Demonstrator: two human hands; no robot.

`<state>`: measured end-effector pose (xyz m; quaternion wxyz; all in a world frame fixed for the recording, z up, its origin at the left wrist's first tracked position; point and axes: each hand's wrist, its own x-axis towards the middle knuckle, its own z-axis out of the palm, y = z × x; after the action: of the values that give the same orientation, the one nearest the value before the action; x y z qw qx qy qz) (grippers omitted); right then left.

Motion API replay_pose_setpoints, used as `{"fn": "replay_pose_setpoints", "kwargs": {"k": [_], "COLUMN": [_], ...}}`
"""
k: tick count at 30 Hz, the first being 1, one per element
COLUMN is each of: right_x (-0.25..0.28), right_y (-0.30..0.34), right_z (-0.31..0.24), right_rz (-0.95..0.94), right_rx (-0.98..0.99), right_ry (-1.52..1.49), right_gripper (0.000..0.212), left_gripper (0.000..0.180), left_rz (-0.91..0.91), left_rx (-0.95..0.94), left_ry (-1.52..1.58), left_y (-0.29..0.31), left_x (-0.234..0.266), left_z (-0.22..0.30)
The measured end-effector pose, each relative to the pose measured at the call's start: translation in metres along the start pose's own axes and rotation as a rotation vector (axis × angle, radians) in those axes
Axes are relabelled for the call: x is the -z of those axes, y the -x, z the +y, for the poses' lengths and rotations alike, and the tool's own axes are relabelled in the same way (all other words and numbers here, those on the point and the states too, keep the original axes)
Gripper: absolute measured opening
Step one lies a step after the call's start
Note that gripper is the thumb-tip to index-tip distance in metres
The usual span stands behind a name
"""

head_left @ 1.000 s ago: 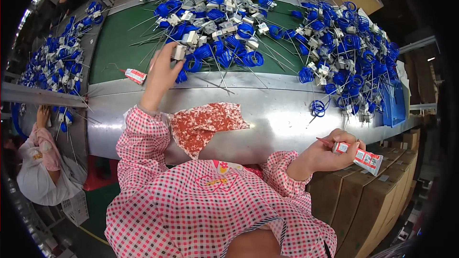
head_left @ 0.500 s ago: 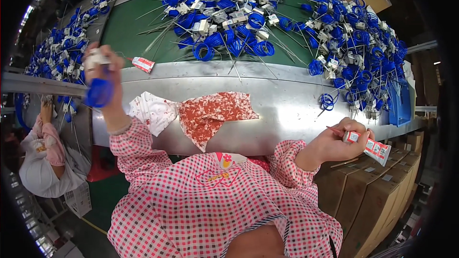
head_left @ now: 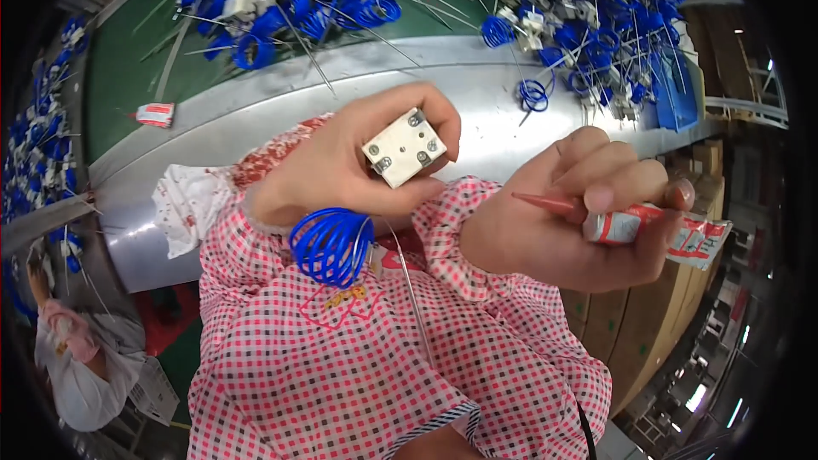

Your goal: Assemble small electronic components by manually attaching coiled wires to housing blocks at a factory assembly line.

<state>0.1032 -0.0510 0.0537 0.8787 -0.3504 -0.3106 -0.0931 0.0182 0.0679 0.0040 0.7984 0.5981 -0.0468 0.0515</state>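
Note:
In my left hand (head_left: pixel 341 153) is a thermostat with a cream-white square block (head_left: pixel 404 149), its screw-terminal face turned up toward me. From it hang a coil of blue tubing (head_left: pixel 332 247) and a thin metal probe (head_left: pixel 412 298), in front of my checked smock. My right hand (head_left: pixel 596 213) is wrapped round a red-and-white squeeze tube (head_left: pixel 635 230). The tube's pointed red nozzle (head_left: pixel 545 204) aims left toward the block, apart from it. Behind my left forearm lies a cloth with red stains (head_left: pixel 189 204), partly hidden.
A second squeeze tube (head_left: pixel 156 114) lies on the green belt (head_left: pixel 119 77). Heaps of blue-coiled thermostats (head_left: pixel 298 8) cover the far side, with a blue bin (head_left: pixel 677 94) at right. Cartons (head_left: pixel 622 341) stand below right. Another person (head_left: pixel 85 366) sits at the left.
My left hand has come from the far left to the middle with the thermostat, its block now facing me. The right hand still holds the tube, its nozzle now pointing left. The view has shifted.

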Motion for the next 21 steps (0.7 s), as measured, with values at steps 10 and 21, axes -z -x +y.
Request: {"fn": "replay_pose_setpoints", "kwargs": {"k": [10, 21], "right_x": [0.026, 0.03], "right_y": [-0.017, -0.015], "right_z": [0.0, 0.004], "right_rz": [0.144, -0.109], "right_rx": [0.157, 0.133], "right_ry": [0.196, 0.085], "right_gripper": [0.031, 0.021], "left_gripper": [0.026, 0.029], "left_rz": [0.729, -0.18], "left_rx": [-0.326, -0.248], "left_ry": [-1.021, -0.748], "left_y": [-0.003, -0.005], "left_x": [0.085, 0.046], "left_z": [0.014, 0.003]}}
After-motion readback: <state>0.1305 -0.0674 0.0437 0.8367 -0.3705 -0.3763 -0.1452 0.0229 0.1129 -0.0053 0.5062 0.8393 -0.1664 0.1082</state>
